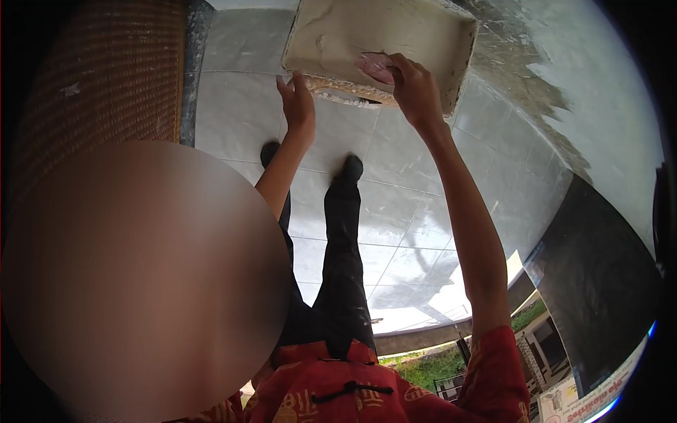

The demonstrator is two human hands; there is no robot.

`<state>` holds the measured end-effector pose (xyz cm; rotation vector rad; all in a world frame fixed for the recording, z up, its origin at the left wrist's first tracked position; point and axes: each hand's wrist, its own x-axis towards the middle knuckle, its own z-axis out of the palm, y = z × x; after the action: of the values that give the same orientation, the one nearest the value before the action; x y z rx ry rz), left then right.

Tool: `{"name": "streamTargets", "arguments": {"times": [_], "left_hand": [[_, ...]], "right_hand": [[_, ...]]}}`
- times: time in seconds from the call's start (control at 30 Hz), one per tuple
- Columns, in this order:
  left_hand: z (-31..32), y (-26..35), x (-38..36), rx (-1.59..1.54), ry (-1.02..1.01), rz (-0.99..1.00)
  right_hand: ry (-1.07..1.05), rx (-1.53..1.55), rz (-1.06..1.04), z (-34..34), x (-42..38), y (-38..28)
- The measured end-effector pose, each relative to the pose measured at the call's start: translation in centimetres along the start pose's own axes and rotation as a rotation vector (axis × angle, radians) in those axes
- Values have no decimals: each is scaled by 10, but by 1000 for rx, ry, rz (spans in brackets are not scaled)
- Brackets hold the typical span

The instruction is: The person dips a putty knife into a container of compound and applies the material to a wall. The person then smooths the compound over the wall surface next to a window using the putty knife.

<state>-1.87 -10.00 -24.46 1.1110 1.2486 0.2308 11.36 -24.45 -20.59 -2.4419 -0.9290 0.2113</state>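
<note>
A shallow, pale-crusted tray (331, 22) fills the top of the view, with smooth beige-grey paste spread inside it. My right hand (417, 88) reaches over its near side, fingers closed on a flat, rounded pink piece (375, 67) smeared with paste. That pink piece lies low over the paste; its exact kind I cannot tell. By the tray's near left corner is my left hand (298, 106), thumb and fingers apart, one fingertip right at the rim. An oval slot shows in the tray's near wall, between my hands.
Grey floor tiles (338, 137) with white smears lie under my legs and dark shoes (350, 168). A woven brown panel (141, 77) stands left. On the right, a wall (596, 92) has patchy grey and pale coating, with a black panel (592, 275) nearer me.
</note>
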Motion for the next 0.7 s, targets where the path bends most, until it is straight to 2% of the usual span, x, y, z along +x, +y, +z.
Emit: {"name": "streamTargets", "arguments": {"times": [0.07,0.1,0.17,0.27,0.7], "left_hand": [[6,-7,4,-215,-52,-199],[6,-13,5,-214,-51,-200],[7,-24,9,-273,-212,-174],[11,-27,7,-320,-260,-150],[12,-27,12,-379,-243,-173]], "right_hand": [[-40,-89,-19,0,1,0],[-41,-88,-18,1,1,1],[-65,-135,-67,4,2,4],[-112,-166,-75,5,4,5],[-233,-179,-63,2,12,-9]]}}
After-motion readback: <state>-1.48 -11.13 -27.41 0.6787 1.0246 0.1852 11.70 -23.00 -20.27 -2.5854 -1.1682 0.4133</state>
